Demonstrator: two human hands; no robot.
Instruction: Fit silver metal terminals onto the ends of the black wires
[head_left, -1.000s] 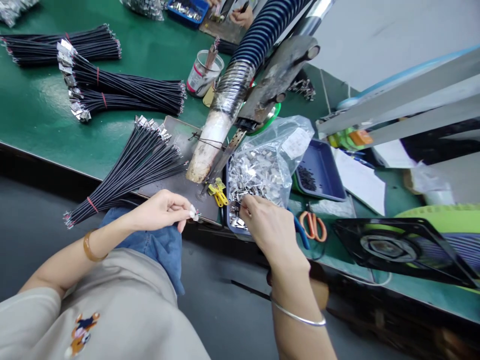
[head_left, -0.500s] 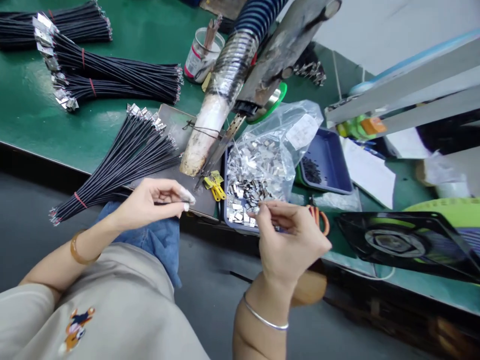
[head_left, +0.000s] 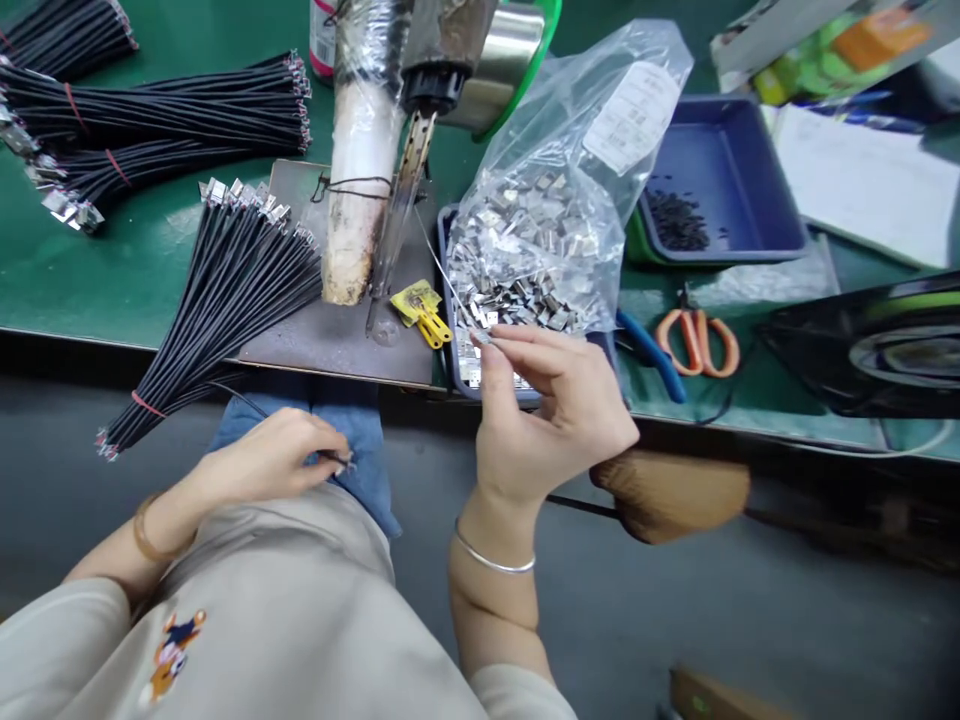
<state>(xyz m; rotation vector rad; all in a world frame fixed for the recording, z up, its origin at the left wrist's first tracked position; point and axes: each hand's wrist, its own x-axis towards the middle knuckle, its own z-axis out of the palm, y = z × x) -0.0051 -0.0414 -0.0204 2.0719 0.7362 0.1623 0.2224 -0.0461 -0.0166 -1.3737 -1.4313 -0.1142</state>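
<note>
My left hand is closed low over my lap, its thumb and fingers pinching the end of a black cable. That cable runs back toward a fanned bundle of black cables with metal connectors at the upper end. My right hand is raised in a pinch in front of the tray of metal connector shells. A thin solder wire slants down to its fingertips. Whether a small metal piece is also between them I cannot make out. The soldering iron points down left of the tray.
A taped white hose hangs beside the iron over a metal plate. Yellow clips lie on the plate. Rightward are a blue tray with small black pieces, orange-handled scissors, blue-handled pliers and a black fan.
The view has shifted closer to the bench's right part. My left hand has dropped toward my lap, where a cable now shows in it. My right hand stays pinched, with the wire now visible.
</note>
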